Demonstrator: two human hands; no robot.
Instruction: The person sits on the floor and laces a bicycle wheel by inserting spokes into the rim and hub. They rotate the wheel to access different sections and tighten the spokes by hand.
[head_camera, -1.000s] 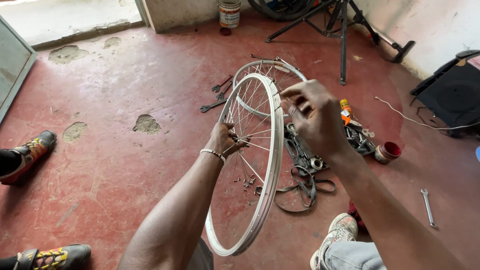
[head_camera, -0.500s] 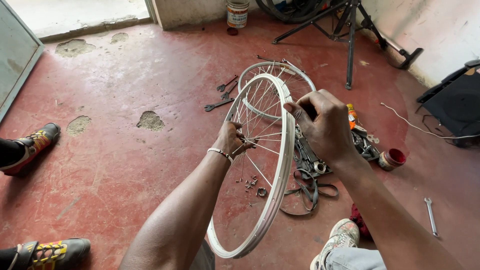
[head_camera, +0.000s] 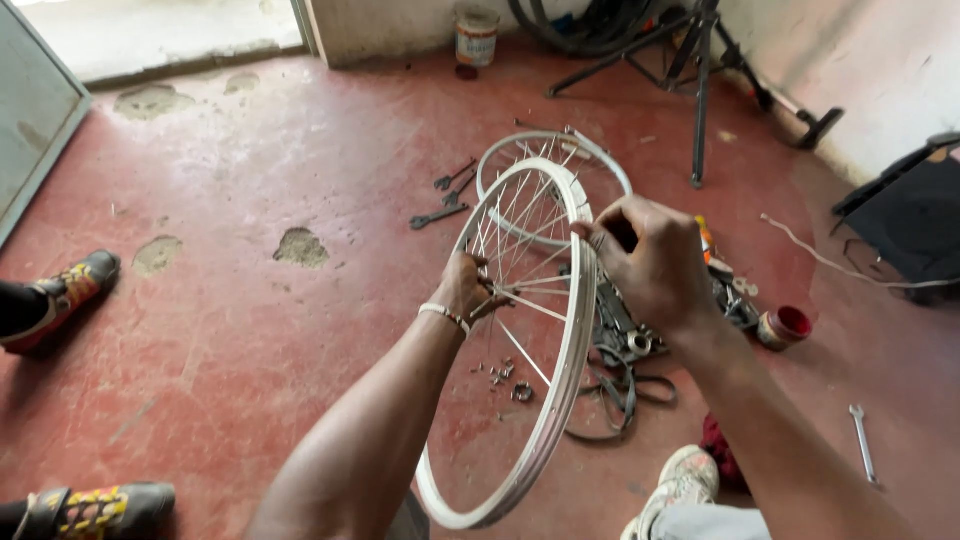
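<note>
A silver spoked bicycle wheel rim (head_camera: 560, 400) stands upright on edge in front of me. My left hand (head_camera: 468, 288), with a bracelet on the wrist, reaches in among the spokes (head_camera: 520, 302) near the middle and grips them. My right hand (head_camera: 650, 262) pinches the top of the rim between thumb and fingers. A second wheel rim (head_camera: 605, 165) lies flat on the red floor just behind the first.
Spanners (head_camera: 440, 213) lie on the floor to the left of the wheels. Small nuts (head_camera: 510, 380), black straps (head_camera: 620, 395), a red cap (head_camera: 785, 325) and a spanner (head_camera: 862, 440) lie to the right. A stand (head_camera: 700, 90), a tin (head_camera: 476, 35), someone's shoes (head_camera: 62, 295).
The view has shifted slightly, and the wheel sits a little lower and more to the right. My right hand has slid along the top of the rim; my left hand stays on the spokes.
</note>
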